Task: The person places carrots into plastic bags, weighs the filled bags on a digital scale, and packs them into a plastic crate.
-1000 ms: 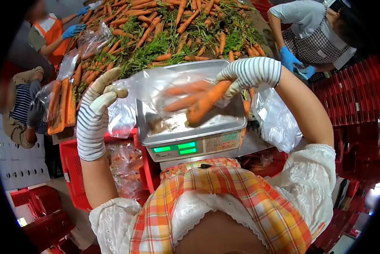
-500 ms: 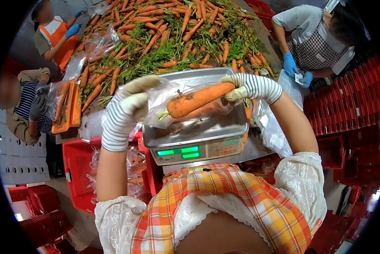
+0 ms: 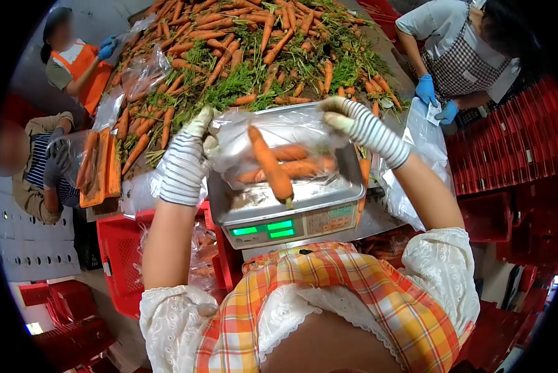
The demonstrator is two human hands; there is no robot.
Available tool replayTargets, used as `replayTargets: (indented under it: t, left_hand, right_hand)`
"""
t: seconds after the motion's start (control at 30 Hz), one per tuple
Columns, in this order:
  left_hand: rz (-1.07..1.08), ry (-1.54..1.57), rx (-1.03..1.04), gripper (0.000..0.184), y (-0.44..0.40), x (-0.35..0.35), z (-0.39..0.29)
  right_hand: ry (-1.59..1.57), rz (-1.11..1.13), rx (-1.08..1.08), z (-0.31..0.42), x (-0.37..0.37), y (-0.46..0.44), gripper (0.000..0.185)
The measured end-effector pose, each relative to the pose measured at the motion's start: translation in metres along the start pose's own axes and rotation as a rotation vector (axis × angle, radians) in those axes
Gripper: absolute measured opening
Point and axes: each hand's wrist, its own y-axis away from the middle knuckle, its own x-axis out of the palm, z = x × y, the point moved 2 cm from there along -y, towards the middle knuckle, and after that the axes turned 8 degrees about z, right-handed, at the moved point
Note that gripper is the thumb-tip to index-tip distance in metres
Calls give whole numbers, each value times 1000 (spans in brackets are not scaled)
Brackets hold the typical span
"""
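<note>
My left hand (image 3: pixel 198 140), in a striped glove, is closed on the left edge of a clear plastic bag (image 3: pixel 229 132). At the bag's other edge, my right hand (image 3: pixel 353 124), gloved alike, pinches the film. Inside the bag lie carrots (image 3: pixel 313 168), over the steel pan of a weighing scale (image 3: pixel 347 198). One blurred loose carrot (image 3: pixel 269 163) slants across the front of the bag, its green-stubbed end downward; neither hand grips it. Whether it rests on the bag or is in the air, I cannot tell. Green digits glow on the scale, too small to read.
A big heap of carrots with leafy tops (image 3: pixel 242 68) covers the table beyond the scale. A red crate (image 3: pixel 117 261) with bagged carrots stands below left. Plastic bags (image 3: pixel 428 143) lie at right. Co-workers stand left and right; one holds a bag by an orange tray (image 3: pixel 108 168).
The big carrot has left my right hand and turned from nearly level to steep, stub end down. My right hand has moved back to the bag's edge; the bag is spread wider.
</note>
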Motion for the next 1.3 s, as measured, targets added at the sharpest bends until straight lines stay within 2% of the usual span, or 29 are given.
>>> replayTargets:
  t: [0.03, 0.07, 0.1, 0.13, 0.17, 0.2, 0.23, 0.3, 0.33, 0.37, 0.43, 0.47, 0.5, 0.57, 0.63, 0.67, 0.7, 0.73, 0.77, 0.83, 0.87, 0.9, 0.97, 1.0, 1.07, 1.13, 1.2, 1.23, 1.3]
  left_hand:
    - [66, 121, -78, 14, -3, -3, 1]
    - [-93, 148, -86, 13, -7, -4, 4]
    - [-92, 149, -82, 13, -6, -2, 3]
    - [-32, 142, -61, 13, -3, -2, 2]
    - [24, 132, -43, 13, 1, -1, 1]
    - [37, 164, -67, 14, 2, 2, -1]
    - [32, 161, -71, 14, 8, 12, -4]
    - [-64, 27, 9, 17, 21, 32, -11]
    - [466, 182, -89, 17, 14, 19, -17]
    - [470, 176, -89, 17, 10, 6, -13]
    - [155, 8, 234, 17, 21, 5, -24]
    - [262, -66, 381, 15, 28, 5, -30]
    - [96, -94, 369, 16, 26, -11, -31]
    - [134, -114, 350, 19, 34, -8, -38]
    - [106, -61, 281, 20, 40, 1, -40]
    - [84, -10, 217, 21, 41, 6, -37]
    - [87, -7, 218, 21, 41, 9, -35]
    - [200, 113, 158, 19, 40, 15, -32]
    - [313, 229, 98, 18, 40, 22, -30]
    - [239, 211, 89, 15, 44, 29, -33]
    - [195, 234, 109, 14, 43, 26, -33]
    - [150, 259, 130, 14, 42, 22, -31]
    - [481, 358, 93, 15, 36, 13, -31]
    - [345, 280, 133, 16, 44, 22, -35]
    - [104, 191, 211, 24, 44, 19, -30]
    - [57, 113, 232, 23, 44, 16, -33]
    - [-19, -56, 236, 21, 47, 10, -44]
    - [180, -181, 257, 22, 41, 4, -53]
    - [139, -467, 329, 24, 18, -31, -65]
  right_hand:
    - [293, -269, -176, 13, 13, 2, 29]
    - [833, -361, -434, 38, 18, 9, 33]
    - [830, -333, -716, 54, 30, 15, 36]
    - [843, -46, -687, 69, 47, 18, 40]
    - [894, 90, -767, 64, 73, 16, 36]
    - [914, 31, -1009, 56, 92, 15, 26]
    - [910, 126, -1000, 44, 109, 9, 17]
    - [1100, 288, -998, 23, 127, -8, 22]
    - [1131, 418, -940, 18, 125, -15, 20]
    - [1074, 418, -964, 18, 120, -18, 23]
    - [977, 380, -956, 35, 108, -12, 29]
    - [745, 420, -801, 49, 99, -4, 41]
    - [383, 435, -689, 62, 84, 0, 45]
    - [-193, 360, -391, 104, 63, 6, 51]
    - [-636, 12, -562, 131, 39, 10, 59]
    - [-637, -71, -534, 141, 32, 10, 73]
    - [-605, -67, -573, 145, 36, 5, 73]
    - [-573, -63, -613, 148, 40, 0, 72]
    - [-325, -42, -662, 146, 48, -10, 68]
    - [159, -57, -792, 141, 65, -30, 63]
    - [206, 163, -657, 127, 75, -47, 59]
    - [400, 305, -428, 119, 79, -56, 51]
    - [75, 486, -85, 66, 98, -73, 35]
    - [-68, 525, 98, 56, 106, -77, 31]
    - [-350, 554, 262, 38, 109, -72, 32]
    - [1061, 803, 89, 59, 96, -62, 35]
    - [1157, 949, 255, 68, 76, -52, 41]
    - [1201, 961, 161, 86, 60, -39, 42]
    - [765, 816, 186, 103, 33, -32, 54]
